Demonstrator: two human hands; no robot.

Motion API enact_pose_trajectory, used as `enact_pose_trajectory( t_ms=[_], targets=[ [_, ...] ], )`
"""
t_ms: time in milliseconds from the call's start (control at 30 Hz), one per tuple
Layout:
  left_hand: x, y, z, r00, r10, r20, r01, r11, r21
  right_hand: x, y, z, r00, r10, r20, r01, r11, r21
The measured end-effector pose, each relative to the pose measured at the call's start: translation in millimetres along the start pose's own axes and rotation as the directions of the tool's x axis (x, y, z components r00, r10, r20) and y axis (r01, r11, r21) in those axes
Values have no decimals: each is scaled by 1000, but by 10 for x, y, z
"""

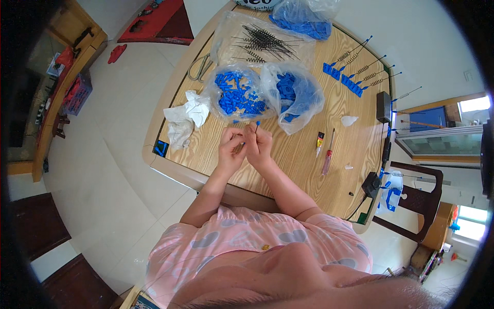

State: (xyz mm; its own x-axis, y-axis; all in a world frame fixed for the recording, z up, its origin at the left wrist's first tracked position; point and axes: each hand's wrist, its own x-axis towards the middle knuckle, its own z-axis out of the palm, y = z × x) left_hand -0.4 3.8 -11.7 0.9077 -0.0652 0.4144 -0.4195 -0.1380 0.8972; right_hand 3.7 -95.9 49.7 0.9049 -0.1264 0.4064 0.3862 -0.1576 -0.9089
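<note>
My left hand (230, 153) and my right hand (260, 148) meet over the near part of the wooden table (298, 170). Between them they pinch a thin spring wire; its blue tip (258, 123) sticks up above my right fingers, and part of a dark coil shows by my left palm. The rest of it is hidden by the fingers. Just beyond my hands lies an open clear bag of small blue plastic pieces (234, 98). Beside it on the right, another clear bag (303, 105) holds larger blue pieces.
Loose black spring wires (265, 44) lie on plastic sheeting farther back, near scissors (199, 68). Crumpled tissue (180, 123) is at left. A glue tube (320, 141) and a screwdriver (328, 157) lie at right. Assembled blue clips with springs (351, 85) line the far right edge.
</note>
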Motion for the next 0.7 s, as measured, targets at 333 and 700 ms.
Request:
enact_pose_trajectory(
  t_ms=[333, 700],
  targets=[
    [-4, -6, -4, 1000, -10, 6, 10, 1000, -2, 2, 15, -4, 1000, -20, 4, 20, 1000, 14],
    [5, 20, -21, 1000, 13, 13, -14, 999, 32, 12, -30, 4, 1000, -23, -5, 23, 1000, 13]
  ],
)
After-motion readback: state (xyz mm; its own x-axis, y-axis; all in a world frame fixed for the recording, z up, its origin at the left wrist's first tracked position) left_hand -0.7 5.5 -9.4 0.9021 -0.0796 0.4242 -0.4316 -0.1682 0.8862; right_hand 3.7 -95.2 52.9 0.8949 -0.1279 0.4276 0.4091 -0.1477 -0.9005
